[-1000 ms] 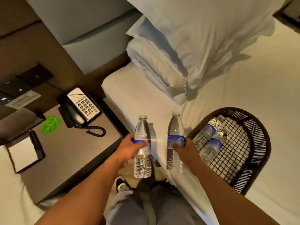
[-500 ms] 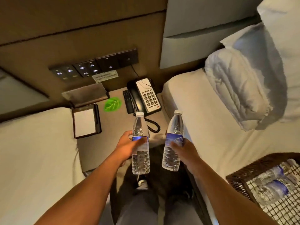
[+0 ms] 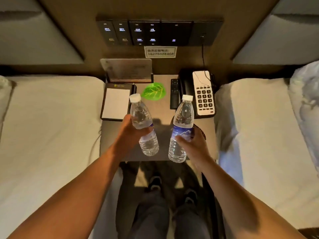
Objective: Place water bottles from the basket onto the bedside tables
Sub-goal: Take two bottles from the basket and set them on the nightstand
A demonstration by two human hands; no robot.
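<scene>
Each grip is closed on a bottle: left hand (image 3: 128, 133) holds the left bottle (image 3: 144, 128), right hand (image 3: 193, 145) the right bottle (image 3: 181, 130), above the table (image 3: 162, 118); next, stand both at centre frame.

Both forearms are bare (no sleeves showing); the person wears grey trousers (image 3: 151, 219) and dark shoes (image 3: 155, 182) with pale patches on top.

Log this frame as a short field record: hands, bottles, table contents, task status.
left hand: holds left bottle, tilted
right hand: holds right bottle, near upright
table: notepad, green leaf, remote, phone
beds: one each side
status: both bottles held above table, not yet set down
</scene>
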